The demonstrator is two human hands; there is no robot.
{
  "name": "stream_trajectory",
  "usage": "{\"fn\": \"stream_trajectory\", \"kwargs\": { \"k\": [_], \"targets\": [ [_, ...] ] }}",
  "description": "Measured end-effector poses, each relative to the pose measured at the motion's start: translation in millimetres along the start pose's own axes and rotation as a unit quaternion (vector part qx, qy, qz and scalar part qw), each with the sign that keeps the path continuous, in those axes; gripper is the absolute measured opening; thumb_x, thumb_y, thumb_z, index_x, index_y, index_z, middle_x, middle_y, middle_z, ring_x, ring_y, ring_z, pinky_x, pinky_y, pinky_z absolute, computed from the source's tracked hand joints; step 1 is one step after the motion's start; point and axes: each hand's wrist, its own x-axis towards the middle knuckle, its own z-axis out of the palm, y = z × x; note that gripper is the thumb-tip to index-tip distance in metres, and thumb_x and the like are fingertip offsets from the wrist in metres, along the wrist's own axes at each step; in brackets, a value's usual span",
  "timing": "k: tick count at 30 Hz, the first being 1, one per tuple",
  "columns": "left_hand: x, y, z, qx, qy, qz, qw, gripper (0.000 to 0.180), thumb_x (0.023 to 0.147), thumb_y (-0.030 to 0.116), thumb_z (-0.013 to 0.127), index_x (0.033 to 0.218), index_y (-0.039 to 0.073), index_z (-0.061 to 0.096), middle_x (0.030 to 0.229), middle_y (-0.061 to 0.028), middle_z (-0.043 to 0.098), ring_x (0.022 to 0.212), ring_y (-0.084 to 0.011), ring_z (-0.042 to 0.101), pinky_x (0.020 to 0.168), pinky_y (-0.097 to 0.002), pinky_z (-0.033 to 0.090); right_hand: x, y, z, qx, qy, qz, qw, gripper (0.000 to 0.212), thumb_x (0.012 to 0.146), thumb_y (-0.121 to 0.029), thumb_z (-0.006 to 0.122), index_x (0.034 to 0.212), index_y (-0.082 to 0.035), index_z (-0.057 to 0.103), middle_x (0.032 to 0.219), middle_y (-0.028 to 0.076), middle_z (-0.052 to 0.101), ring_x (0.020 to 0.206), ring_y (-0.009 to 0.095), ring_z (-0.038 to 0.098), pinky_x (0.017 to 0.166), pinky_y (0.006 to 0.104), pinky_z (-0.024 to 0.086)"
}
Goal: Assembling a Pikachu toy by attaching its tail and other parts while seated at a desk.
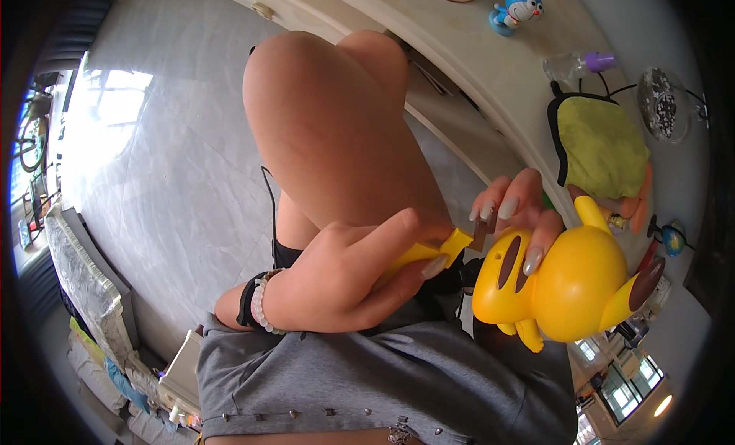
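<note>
My left hand (pixel 348 265) is closed around a yellow toy piece (pixel 407 260), its end showing between the thumb and forefinger. To the right lies a round yellow toy figure (pixel 578 280) with brown back stripes and dark-tipped ears, turned on its side above my lap. My right hand (pixel 528 204) curls over this figure, with a fingertip pressed by the brown stripes. A small brown part (pixel 481 235) shows under the other right fingertips, close to the yellow piece. Whether the two pieces touch or are joined, I cannot tell.
On the pale tabletop (pixel 505 70) to the right stand a blue and white figurine (pixel 517 10) and a clear bottle (pixel 576 65) with a purple top. A green cloth pouch (pixel 601 143) with a black edge lies nearer. My bare legs (pixel 337 131) extend ahead over the tiled floor (pixel 180 139).
</note>
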Motion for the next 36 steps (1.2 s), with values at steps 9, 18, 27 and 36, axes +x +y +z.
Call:
{"fn": "stream_trajectory", "kwargs": {
  "k": [9, 18, 27, 36],
  "targets": [
    [-2, -10, 11, 0.131, 0.044, 0.141, 0.98, 0.035, 0.068, -0.005, 0.053, 0.103, 0.0, 0.048, 0.065, -0.0059, 0.05, 0.053, -0.0188, 0.052, 0.047, -0.0263, 0.042, -9, -17, 13, 0.092, 0.058, 0.129, 0.986, 0.034, 0.062, -0.036, 0.073, 0.085, -0.018, 0.055, 0.105, 0.009, 0.034, 0.095, 0.023, 0.04, 0.081, 0.0315, 0.036],
    [-6, -5, -1, -0.137, 0.028, -0.028, 0.99, 0.032, 0.073, -0.01, 0.043, 0.103, 0.0, 0.047, 0.085, -0.0089, 0.052, 0.056, -0.0129, 0.048, 0.05, -0.0198, 0.037, -15, -4, 10, 0.012, 0.107, 0.022, 0.994, 0.037, 0.071, -0.033, 0.065, 0.088, -0.004, 0.048, 0.103, 0.015, 0.041, 0.092, 0.023, 0.049, 0.086, 0.033, 0.039],
    [-2, -14, -10, -0.42, -0.052, -0.192, 0.886, 0.034, 0.081, 0.008, 0.049, 0.113, -0.002, 0.041, 0.093, -0.0065, 0.053, 0.066, -0.0092, 0.049, 0.059, -0.0206, 0.04, -4, -2, 35, 0.174, 0.195, -0.084, 0.962, 0.055, 0.085, -0.05, 0.032, 0.089, 0.003, 0.046, 0.093, 0.018, 0.046, 0.088, 0.031, 0.05, 0.081, 0.0364, 0.043],
    [3, -18, -7, -0.243, -0.15, 0.086, 0.955, 0.067, 0.069, 0.011, 0.067, 0.123, -0.006, 0.031, 0.099, -0.0154, 0.049, 0.08, -0.0208, 0.052, 0.073, -0.029, 0.042, -17, -4, 6, 0.176, 0.064, -0.084, 0.979, 0.075, 0.08, -0.063, 0.022, 0.091, 0.006, 0.047, 0.095, 0.02, 0.045, 0.084, 0.033, 0.048, 0.075, 0.036, 0.043]
  ]
}}
